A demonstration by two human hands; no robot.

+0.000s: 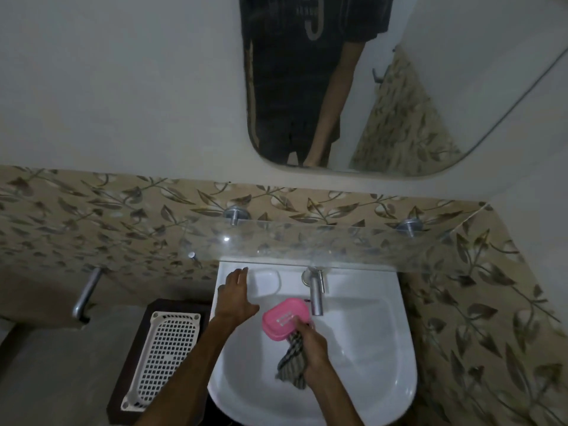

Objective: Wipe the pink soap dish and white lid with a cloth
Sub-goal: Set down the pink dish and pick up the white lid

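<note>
The right hand is pinching both the pink oval plastic soap dish and the striped grey-and-cream cloth together, holding them over the near part of the white ceramic basin. The dish is tilting, with most of it hanging clear of the fingers. The left hand is reaching with fingers straight and spread, holding nothing, toward the far left ledge of the basin, where the white rounded plastic lid is lying; whether it is touching the lid I cannot tell.

The one-edge hold looks like the main risk: a wet, smooth dish could be slipping out and dropping into the bowl. The chrome tap is standing just beside the dish's far right edge, so a swing that way could be knocking it. The clear glass shelf is overhanging the far ledge, leaving little room above the lid. Open room is lying toward the near middle of the bowl.
</note>
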